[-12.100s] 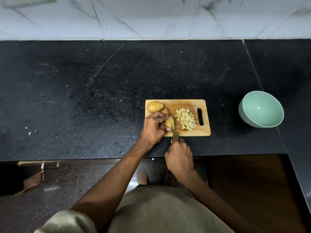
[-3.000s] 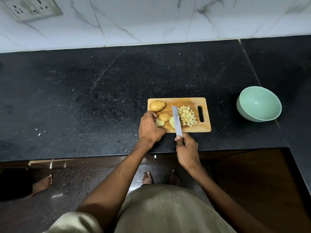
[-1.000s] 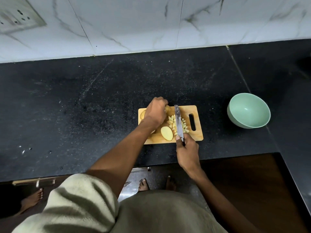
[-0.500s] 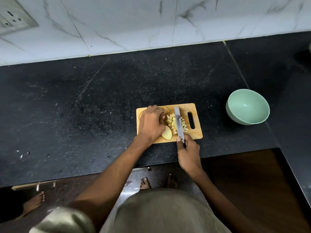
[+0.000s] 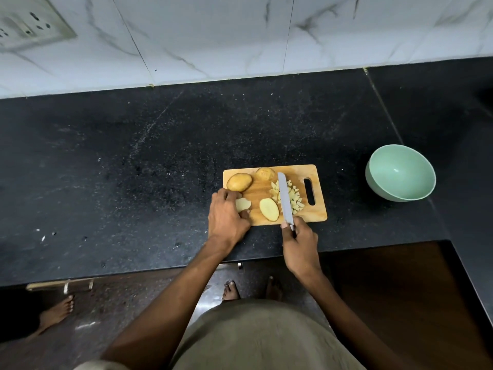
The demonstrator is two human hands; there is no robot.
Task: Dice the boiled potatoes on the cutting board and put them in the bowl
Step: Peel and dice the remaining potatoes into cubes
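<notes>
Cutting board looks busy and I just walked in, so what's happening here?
A person is dicing boiled potatoes on the cutting board. The right hand holds the knife over a pile of cubes; the left hand holds a slice. One whole potato waits. The green bowl is empty.

**Single head cam, steep look down**

Only one view, worn on the person's head, wide angle, aimed forward and sharply down. Black counter fills the middle, tiled wall along the top, floor and person's own torso at the bottom. Cutting board sits near centre, at arm's reach. Edges bend from lens distortion. No second view to overlap.
</notes>
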